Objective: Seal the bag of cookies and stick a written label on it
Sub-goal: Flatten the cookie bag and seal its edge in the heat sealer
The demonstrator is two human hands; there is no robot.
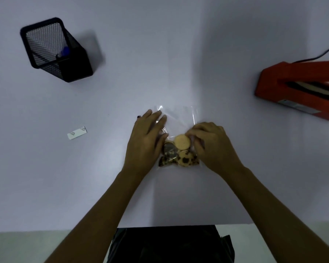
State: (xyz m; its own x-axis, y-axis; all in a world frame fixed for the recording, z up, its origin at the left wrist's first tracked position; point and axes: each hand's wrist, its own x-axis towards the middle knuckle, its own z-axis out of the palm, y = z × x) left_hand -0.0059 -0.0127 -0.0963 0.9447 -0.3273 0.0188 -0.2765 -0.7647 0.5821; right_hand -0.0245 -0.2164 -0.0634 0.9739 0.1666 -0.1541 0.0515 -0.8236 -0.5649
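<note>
A clear plastic bag (180, 115) lies flat on the white table in front of me, its open end pointing away. Several cookies (181, 142), plain and chocolate-chip, sit bunched at its near end. My left hand (146, 141) rests flat on the bag's left side, fingers spread toward the open end. My right hand (211, 143) curls over the bag's right side, fingertips pinching the plastic beside the top cookie. A small white label strip (77, 132) lies on the table to the left, apart from both hands.
A black mesh pen holder (55, 50) with a blue-capped pen (65, 52) stands at the far left. An orange heat sealer (300, 90) with a black cord sits at the right edge. The table's near edge (167, 225) runs just above my lap.
</note>
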